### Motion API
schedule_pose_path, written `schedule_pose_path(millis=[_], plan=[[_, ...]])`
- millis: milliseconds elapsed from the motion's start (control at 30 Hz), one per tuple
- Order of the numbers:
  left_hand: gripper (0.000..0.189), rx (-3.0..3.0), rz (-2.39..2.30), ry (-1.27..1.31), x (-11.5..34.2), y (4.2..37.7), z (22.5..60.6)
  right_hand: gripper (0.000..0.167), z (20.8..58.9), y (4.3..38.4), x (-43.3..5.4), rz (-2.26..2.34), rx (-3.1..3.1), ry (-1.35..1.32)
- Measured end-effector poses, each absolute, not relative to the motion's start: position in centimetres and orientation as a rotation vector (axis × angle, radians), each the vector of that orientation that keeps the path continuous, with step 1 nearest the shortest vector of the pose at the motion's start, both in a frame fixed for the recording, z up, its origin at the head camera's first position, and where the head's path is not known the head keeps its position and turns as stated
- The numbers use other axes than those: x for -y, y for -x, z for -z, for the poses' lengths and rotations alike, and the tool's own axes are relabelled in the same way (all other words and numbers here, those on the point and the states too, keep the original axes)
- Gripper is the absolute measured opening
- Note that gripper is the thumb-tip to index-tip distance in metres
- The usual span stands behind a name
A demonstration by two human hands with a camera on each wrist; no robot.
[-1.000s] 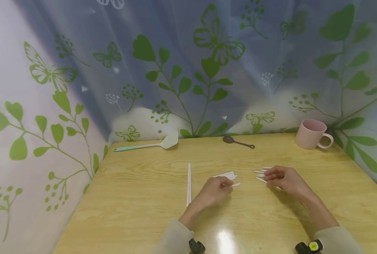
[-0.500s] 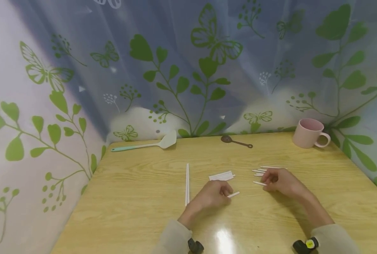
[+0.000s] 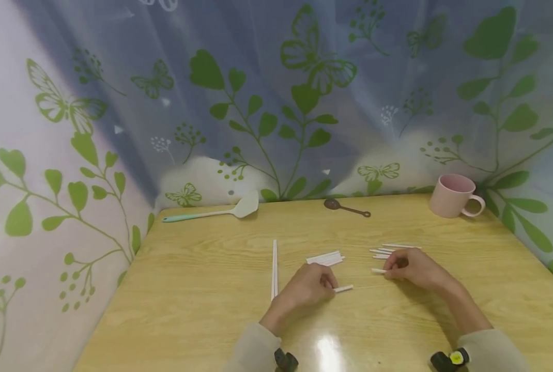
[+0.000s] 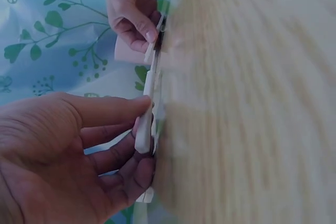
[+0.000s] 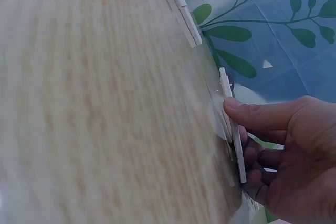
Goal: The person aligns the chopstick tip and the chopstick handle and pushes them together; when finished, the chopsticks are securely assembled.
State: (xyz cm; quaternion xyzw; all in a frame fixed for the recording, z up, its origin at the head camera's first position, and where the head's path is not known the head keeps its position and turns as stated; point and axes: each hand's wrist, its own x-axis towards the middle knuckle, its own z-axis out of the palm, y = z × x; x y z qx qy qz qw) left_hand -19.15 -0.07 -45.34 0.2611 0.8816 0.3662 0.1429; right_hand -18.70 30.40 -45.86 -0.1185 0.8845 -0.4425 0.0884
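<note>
My left hand [image 3: 310,285] pinches a short, square-sided white chopstick piece [image 3: 344,289] between thumb and fingers; its free end points right. Facing it, my right hand [image 3: 416,267] holds another short white chopstick piece [image 3: 377,271], whose end points left. A gap separates the two pieces. In the right wrist view, the upper end of the right-hand piece [image 5: 239,156] looks narrower. Behind the left hand lies a row of several short white pieces [image 3: 325,257]. Several tapered white pieces [image 3: 381,251] lie just beyond the right fingers, which partly hide them.
Two long white chopsticks [image 3: 274,268] lie side by side left of the left hand. Along the table's back edge are a spatula [image 3: 245,205] with a green handle, a dark spoon [image 3: 346,207] and a pink mug [image 3: 452,196]. A patterned curtain [image 3: 258,103] hangs behind.
Both hands have drawn their pieces away from the rows, toward the table's front. The right-hand piece, earlier showing a pointed tip, now shows a blunter end to the left.
</note>
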Motion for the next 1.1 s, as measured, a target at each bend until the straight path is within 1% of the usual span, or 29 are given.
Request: schedule_pose_path(millis=[133,333,533,700,833,967,1100], plan=[[0.016,-2.522,-1.11,-0.755,0.5,19.5,45.0,0.012,45.5,18.6,-30.5,1.355,-2.568,0.37],[0.014,-2.498,-1.169,-0.805,1.5,19.9,44.4,0.012,44.8,18.6,-30.4,1.397,-2.511,0.444],[0.012,-2.471,-1.251,-0.767,2.1,20.4,43.6,0.011,44.0,18.7,-30.1,1.432,-2.555,0.509],[0.011,-2.469,-1.337,-0.754,2.2,20.5,42.8,0.015,43.5,18.7,-29.8,1.544,-2.558,0.466],[0.016,-2.449,-1.418,-0.728,2.3,20.4,42.2,0.02,43.0,18.4,-29.3,1.622,-2.55,0.453],[0.018,-2.432,-1.471,-0.696,2.2,20.2,41.8,0.021,42.6,17.9,-28.5,1.696,-2.563,0.46],[0.019,-2.438,-1.512,-0.72,2.1,19.9,41.4,0.019,42.2,17.4,-27.6,1.791,-2.545,0.469]])
